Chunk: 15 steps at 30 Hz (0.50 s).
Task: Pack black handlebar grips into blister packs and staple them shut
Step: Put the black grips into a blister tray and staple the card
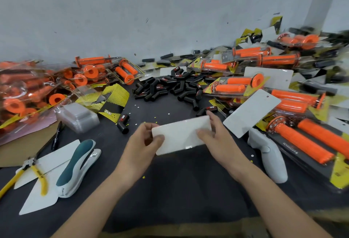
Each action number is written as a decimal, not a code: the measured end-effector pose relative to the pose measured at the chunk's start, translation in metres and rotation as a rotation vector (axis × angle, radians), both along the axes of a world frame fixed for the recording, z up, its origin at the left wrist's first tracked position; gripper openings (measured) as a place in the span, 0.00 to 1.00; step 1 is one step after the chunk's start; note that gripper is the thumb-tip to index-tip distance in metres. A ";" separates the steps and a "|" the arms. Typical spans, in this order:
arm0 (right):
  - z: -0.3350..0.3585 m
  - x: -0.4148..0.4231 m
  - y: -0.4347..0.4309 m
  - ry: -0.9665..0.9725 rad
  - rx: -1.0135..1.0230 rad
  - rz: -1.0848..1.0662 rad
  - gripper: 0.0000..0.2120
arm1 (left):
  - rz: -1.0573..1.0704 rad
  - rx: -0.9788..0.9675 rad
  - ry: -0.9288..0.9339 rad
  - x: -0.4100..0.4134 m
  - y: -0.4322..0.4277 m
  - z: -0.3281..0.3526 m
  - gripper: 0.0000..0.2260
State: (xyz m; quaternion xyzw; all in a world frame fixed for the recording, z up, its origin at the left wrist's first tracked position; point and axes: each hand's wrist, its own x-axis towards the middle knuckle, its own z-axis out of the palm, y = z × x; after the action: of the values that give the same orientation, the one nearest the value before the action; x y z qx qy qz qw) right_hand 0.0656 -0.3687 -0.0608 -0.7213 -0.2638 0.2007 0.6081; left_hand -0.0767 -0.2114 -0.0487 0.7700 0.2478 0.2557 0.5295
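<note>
Left hand (146, 139) and right hand (215, 135) pinch a flat, rounded-corner white card (180, 135) — smooth, matte — above dark cloth (188, 181).

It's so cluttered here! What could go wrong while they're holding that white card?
1. The left hand and right hand hold the white card only by its ends, so it could bend or slip.
2. The white and teal tool lies right beside the yellow-handled cutters; a quick reach there might catch the cutters.
3. A loose black piece sits just beyond the card and could get knocked away.
</note>
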 end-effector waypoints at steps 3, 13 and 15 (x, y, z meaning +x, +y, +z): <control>0.021 -0.003 -0.004 0.441 0.300 -0.052 0.31 | 0.017 0.432 -0.121 0.000 -0.008 0.008 0.08; 0.036 -0.003 -0.026 0.839 0.704 -0.140 0.13 | -0.231 1.195 -0.089 0.008 -0.020 0.017 0.07; 0.034 -0.003 -0.018 0.852 0.713 -0.147 0.15 | -0.220 1.163 0.062 -0.001 -0.012 0.023 0.16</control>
State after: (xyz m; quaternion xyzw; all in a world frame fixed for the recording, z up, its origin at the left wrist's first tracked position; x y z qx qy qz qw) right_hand 0.0623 -0.3871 -0.0267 -0.3427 0.0046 0.3297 0.8796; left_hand -0.0777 -0.2238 -0.0259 0.9621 0.0009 0.2703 0.0365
